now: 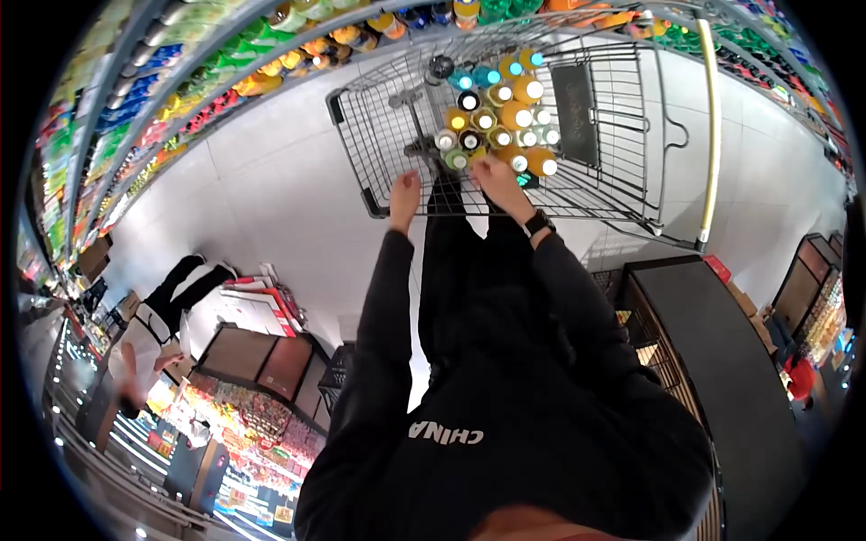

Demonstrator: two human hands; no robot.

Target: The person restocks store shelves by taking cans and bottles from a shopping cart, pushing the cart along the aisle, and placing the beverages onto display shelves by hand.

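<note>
Bottles (517, 114) of mostly orange and yellow drinks stood clustered inside the wire shopping cart (575, 114). The right hand (502, 185), a dark watch (538, 222) on its wrist, was at the nearest bottles, fingers bent; whether it grasped one, I could not tell. The left hand (406, 194) was by the cart's near side, fingers curled inward, its grip likewise unclear. Shelved drinks (388, 24) lined the far side

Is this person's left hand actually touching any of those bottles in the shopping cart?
Apart: the head view shows the left hand off to one side of the bottles, with a visible gap before the nearest one.
</note>
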